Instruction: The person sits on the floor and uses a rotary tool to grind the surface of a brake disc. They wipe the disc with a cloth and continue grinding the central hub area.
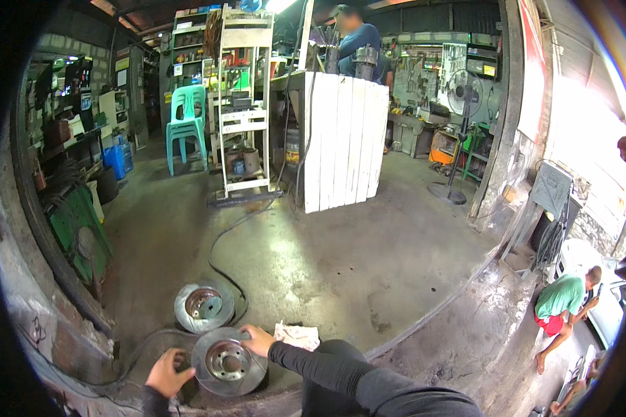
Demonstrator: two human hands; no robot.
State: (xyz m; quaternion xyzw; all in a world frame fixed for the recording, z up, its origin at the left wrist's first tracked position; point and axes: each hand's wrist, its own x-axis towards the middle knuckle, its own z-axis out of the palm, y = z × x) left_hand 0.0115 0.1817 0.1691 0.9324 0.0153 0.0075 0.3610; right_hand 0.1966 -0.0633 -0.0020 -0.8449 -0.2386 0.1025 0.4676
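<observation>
A grooved brake disc [203, 386] with a ring of bolt holes stands close in front of me, its face tilted up. My right hand [259, 340] grips its upper right rim, thumb and fingers at the edge. My left hand [167, 373] is beside the disc's left edge, fingers curved and thumb apart; contact with the rim is hard to make out. Just beyond lies a second brake disc [183, 308], untouched, with a shiny face and darker hub. A crumpled white rag [297, 336] rests on the floor right of my right hand.
A black cable [213, 258] snakes over the concrete floor past both discs. Ahead stand a white panelled bench [344, 146], a metal frame rack [245, 118] and stacked green chairs [188, 121]. One person is behind the bench; another in green [560, 299] sits outside right.
</observation>
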